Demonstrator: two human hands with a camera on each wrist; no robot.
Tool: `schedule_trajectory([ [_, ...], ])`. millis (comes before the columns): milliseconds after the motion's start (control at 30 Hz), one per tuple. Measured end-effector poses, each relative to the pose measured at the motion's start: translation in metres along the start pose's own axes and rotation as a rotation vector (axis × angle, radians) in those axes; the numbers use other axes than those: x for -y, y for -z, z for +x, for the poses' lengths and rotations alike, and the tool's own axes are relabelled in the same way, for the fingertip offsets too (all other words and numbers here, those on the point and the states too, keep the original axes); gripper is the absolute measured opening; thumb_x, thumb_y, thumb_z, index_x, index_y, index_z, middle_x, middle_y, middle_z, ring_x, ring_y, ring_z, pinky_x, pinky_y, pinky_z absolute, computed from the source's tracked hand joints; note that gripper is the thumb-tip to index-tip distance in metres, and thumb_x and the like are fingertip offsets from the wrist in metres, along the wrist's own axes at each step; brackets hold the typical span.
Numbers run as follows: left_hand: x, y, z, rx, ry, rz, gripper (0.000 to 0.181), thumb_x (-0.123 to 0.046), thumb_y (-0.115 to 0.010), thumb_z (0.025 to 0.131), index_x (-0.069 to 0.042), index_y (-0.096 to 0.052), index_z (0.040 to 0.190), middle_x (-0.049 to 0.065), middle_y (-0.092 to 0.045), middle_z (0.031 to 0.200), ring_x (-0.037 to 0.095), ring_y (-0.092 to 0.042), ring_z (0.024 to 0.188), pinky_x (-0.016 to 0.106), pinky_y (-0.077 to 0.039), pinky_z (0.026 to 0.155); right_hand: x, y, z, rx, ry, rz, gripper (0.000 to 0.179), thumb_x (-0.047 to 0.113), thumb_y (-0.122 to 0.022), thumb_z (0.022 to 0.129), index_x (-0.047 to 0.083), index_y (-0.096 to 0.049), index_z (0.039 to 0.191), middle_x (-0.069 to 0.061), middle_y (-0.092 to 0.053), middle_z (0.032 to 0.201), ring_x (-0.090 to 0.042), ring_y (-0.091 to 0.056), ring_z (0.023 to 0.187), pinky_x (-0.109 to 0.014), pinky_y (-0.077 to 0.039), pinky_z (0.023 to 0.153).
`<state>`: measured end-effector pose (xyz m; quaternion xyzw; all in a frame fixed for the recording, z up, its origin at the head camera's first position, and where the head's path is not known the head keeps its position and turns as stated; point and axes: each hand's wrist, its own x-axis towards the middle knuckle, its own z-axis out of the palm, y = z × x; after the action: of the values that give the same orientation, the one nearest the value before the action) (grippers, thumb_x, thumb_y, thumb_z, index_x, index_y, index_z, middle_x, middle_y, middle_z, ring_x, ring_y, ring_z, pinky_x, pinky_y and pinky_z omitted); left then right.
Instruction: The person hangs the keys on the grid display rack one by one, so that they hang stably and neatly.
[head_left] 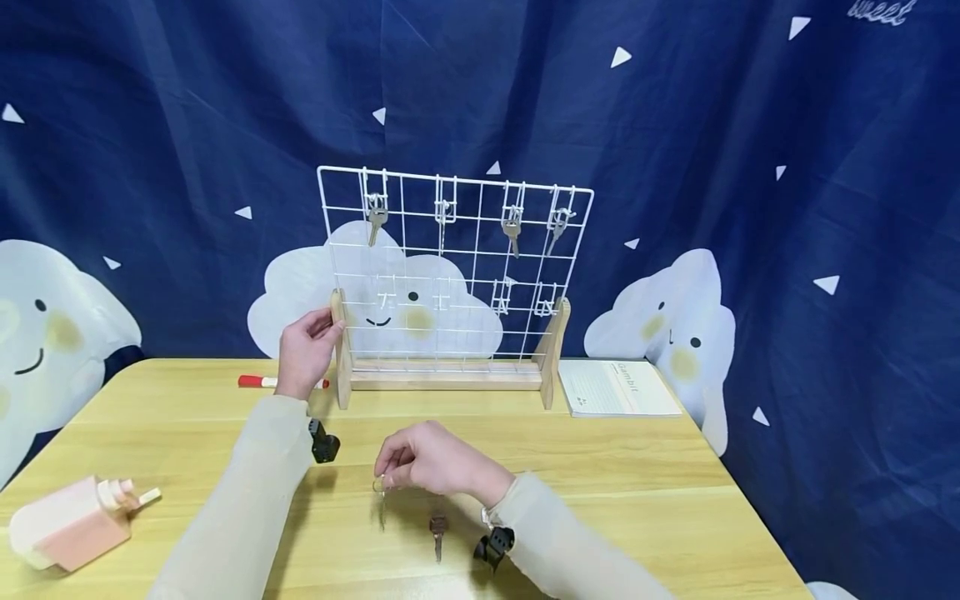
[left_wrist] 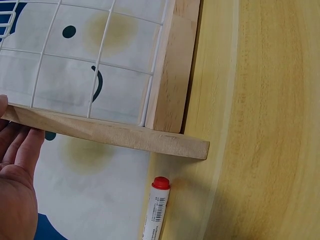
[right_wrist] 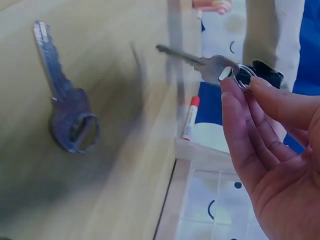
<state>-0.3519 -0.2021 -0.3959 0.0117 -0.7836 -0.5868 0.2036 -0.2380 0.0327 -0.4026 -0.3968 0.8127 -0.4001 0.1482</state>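
Note:
My right hand [head_left: 431,458] pinches the ring of a key [right_wrist: 216,67] between thumb and fingertips, and the key hangs over the table's front middle. A second key [head_left: 438,533], with its own ring, lies on the wood below that hand. My left hand [head_left: 306,350] grips the left wooden post [head_left: 341,350] of a stand that carries a white wire grid [head_left: 465,333]. Along the grid's upper row of hooks hang several keys, one of them a key [head_left: 377,223] at the far left. The lower hooks [head_left: 501,298] bear no keys.
Behind my left wrist lies a red-capped white marker [head_left: 258,382]. A pink bottle [head_left: 75,525] rests on its side at the front left. Right of the stand is a notepad [head_left: 618,387]. A dark blue curtain [head_left: 480,83] with clouds hangs behind the table [head_left: 637,500].

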Motion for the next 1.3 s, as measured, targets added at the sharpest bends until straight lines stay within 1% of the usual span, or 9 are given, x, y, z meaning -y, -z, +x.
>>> schedule_trajectory([
  [100,0.001,0.001,-0.001,0.003,0.001,0.011,0.042,-0.018,-0.062,0.099,0.005,-0.057,0.133,0.022,-0.059,0.130,0.030,-0.057,0.120,0.037,-0.047,0.100,0.002,0.005,0.002,-0.035,0.021,-0.018,0.008,-0.001,-0.073,0.085,0.005,-0.073,0.090,0.009,-0.067,0.077,0.001,-0.060,0.070,-0.016,-0.053,0.069],
  [233,0.003,0.002,-0.002,0.004,0.009,0.025,0.042,-0.019,-0.062,0.099,0.004,-0.057,0.134,0.021,-0.059,0.130,0.030,-0.057,0.120,0.038,-0.047,0.100,0.005,0.012,0.005,-0.069,-0.023,0.002,0.008,0.000,-0.074,0.085,0.006,-0.073,0.090,0.007,-0.069,0.080,-0.001,-0.063,0.071,-0.017,-0.053,0.072],
  [400,0.006,0.003,-0.001,0.000,0.004,0.022,0.043,-0.019,-0.062,0.099,0.005,-0.057,0.133,0.022,-0.059,0.130,0.031,-0.057,0.119,0.038,-0.047,0.100,0.010,0.023,0.011,-0.105,-0.081,0.038,0.008,-0.001,-0.073,0.086,0.008,-0.072,0.088,0.006,-0.070,0.081,-0.006,-0.065,0.071,-0.020,-0.054,0.066],
  [567,0.007,0.002,0.000,-0.004,0.000,0.024,0.042,-0.019,-0.063,0.098,0.005,-0.058,0.132,0.022,-0.060,0.129,0.030,-0.058,0.118,0.038,-0.048,0.099,0.015,0.034,0.018,-0.156,-0.055,0.003,0.007,0.000,-0.073,0.087,0.007,-0.071,0.086,0.004,-0.068,0.079,-0.006,-0.063,0.069,-0.020,-0.054,0.065],
  [800,0.004,0.000,-0.001,0.001,-0.010,0.029,0.042,-0.019,-0.062,0.099,0.005,-0.057,0.133,0.021,-0.059,0.130,0.030,-0.057,0.120,0.038,-0.047,0.100,0.024,0.047,0.025,-0.252,-0.014,-0.068,0.007,0.003,-0.075,0.086,0.009,-0.072,0.087,0.009,-0.064,0.076,-0.005,-0.060,0.071,-0.020,-0.053,0.066],
  [933,0.002,0.000,0.000,0.003,-0.007,0.026,0.042,-0.018,-0.062,0.099,0.005,-0.057,0.133,0.022,-0.059,0.130,0.030,-0.056,0.120,0.038,-0.047,0.100,0.023,0.053,0.028,-0.274,-0.026,-0.021,0.004,0.000,-0.073,0.087,0.003,-0.072,0.090,0.006,-0.064,0.076,-0.006,-0.061,0.069,-0.023,-0.055,0.064],
  [1067,0.002,0.000,0.000,0.002,-0.005,0.025,0.042,-0.018,-0.063,0.098,0.005,-0.058,0.132,0.022,-0.059,0.130,0.030,-0.057,0.120,0.038,-0.047,0.101,0.020,0.056,0.032,-0.287,-0.046,0.052,0.005,-0.005,-0.070,0.088,0.000,-0.071,0.089,0.000,-0.065,0.075,-0.009,-0.062,0.068,-0.030,-0.059,0.061],
  [1200,0.001,0.000,0.000,-0.001,-0.002,0.027,0.042,-0.019,-0.063,0.098,0.005,-0.058,0.133,0.022,-0.059,0.130,0.030,-0.057,0.120,0.039,-0.047,0.101,0.020,0.060,0.036,-0.313,-0.043,0.066,0.006,-0.005,-0.069,0.088,0.001,-0.070,0.087,-0.001,-0.065,0.076,-0.010,-0.063,0.068,-0.033,-0.060,0.061],
  [1300,0.000,0.001,0.000,-0.003,-0.005,0.023,0.043,-0.019,-0.063,0.098,0.005,-0.058,0.133,0.022,-0.059,0.130,0.030,-0.057,0.119,0.039,-0.047,0.101,0.026,0.063,0.040,-0.338,-0.041,0.050,0.006,-0.004,-0.070,0.088,0.002,-0.070,0.086,-0.002,-0.066,0.076,-0.013,-0.064,0.069,-0.029,-0.059,0.060],
])
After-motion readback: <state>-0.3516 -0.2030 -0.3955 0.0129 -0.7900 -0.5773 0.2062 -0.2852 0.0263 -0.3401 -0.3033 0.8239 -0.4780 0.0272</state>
